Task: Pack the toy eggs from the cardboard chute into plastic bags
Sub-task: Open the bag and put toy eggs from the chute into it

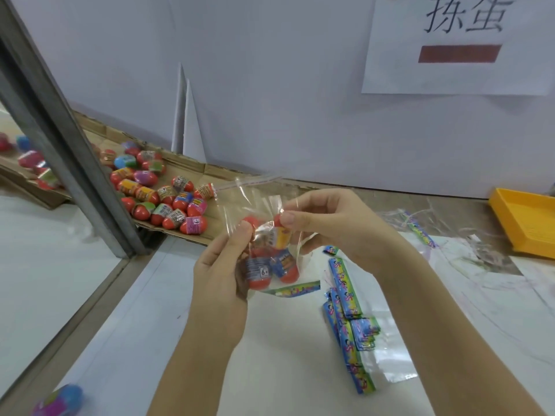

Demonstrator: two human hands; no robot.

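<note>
Hidden: a metal post (60, 121) crosses the cardboard chute (192, 169), so I cannot count the loose eggs (163, 196) behind it; a yellow tray (522, 223) is cut off at the right edge.
Bag: I see the plastic bag (258, 202) held above the worktop (285, 370), toy eggs (264, 267) inside, their number unclear.
Left: the left hand (219, 271) curls round the bag's lower side.
Right: the right hand (327, 226) pinches the bag higher up, thumb against fingers.

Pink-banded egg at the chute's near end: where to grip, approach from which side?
Pinch the pink-banded egg across its labelled middle, coming from above on its right. It lies on its side at the cardboard chute's near end; other eggs crowd its left and far sides, while the right and near sides look free.
</note>
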